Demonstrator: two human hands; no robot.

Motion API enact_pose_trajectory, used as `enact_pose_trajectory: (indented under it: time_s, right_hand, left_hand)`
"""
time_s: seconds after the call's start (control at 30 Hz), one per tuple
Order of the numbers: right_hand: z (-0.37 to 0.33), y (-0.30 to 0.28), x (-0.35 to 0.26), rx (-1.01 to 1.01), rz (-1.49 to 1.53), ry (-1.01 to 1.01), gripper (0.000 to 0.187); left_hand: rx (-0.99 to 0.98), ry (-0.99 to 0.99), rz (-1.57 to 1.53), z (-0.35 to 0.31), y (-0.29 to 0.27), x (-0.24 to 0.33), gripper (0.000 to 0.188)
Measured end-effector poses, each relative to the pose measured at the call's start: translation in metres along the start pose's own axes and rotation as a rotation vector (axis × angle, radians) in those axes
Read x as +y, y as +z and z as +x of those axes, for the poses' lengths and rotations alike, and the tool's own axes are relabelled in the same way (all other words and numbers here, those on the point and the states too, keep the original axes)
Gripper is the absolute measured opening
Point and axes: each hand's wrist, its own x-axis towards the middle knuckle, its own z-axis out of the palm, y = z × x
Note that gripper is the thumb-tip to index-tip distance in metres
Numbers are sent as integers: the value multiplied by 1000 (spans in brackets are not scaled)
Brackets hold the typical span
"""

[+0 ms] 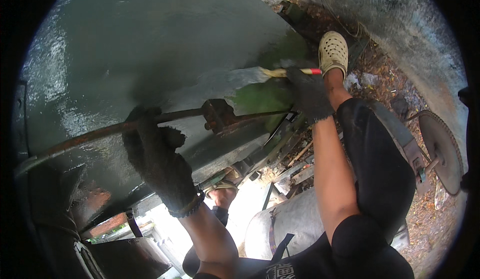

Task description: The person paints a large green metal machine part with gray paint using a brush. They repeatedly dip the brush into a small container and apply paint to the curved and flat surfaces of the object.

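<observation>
- Across the right part of a wet grey-green panel [175,44], left of the beige clog [333,51] on the right foot, one paintbrush [275,73] lies in the right hand [311,96].
- Its long axis runs left to right, nearly level: the grey-coated bristles point left onto the panel, the red handle end points right, toward the clog.
- The right hand, in a dark glove, is closed about the brush handle, with the red tip showing beyond the fingers.
- The left hand [162,161], also gloved, is at a rusty bar [90,140], left of and nearer than the brush — fingers over the bar, thumb standing apart; how tightly it grips, I cannot tell.
- One bar is seen, running from the near left toward the far right along the panel's near side, with one rusty block [219,115] on it, right of the left hand.
- Beside and nearer than the bristles, a brighter green patch [257,101] shows on the panel.
- Counted: one brush, two gloved hands, two clogs — the second [220,185] is partly hidden near the left forearm.
- At the far right edge of the scene stands one toothed disc [440,151]; near the middle, between the forearms, lies one whitish cylinder [292,219].
</observation>
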Motion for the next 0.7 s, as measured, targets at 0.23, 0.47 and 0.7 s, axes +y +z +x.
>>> enact_pose_trajectory:
  time_s: [0.23, 0.47, 0.7]
  right_hand:
    - [-40, 16, -9, 323, 10, 55, 20]
    - [-75, 56, -41, 487, 69, 306, 18]
    - [-47, 99, -164, 144, -829, -420, 22]
  left_hand:
    - [-14, -39, -104, 0, -8, -2, 32]
    - [-214, -31, -70, 6, -35, -4, 35]
    - [-307, 171, 374, -72, -121, -76, 48]
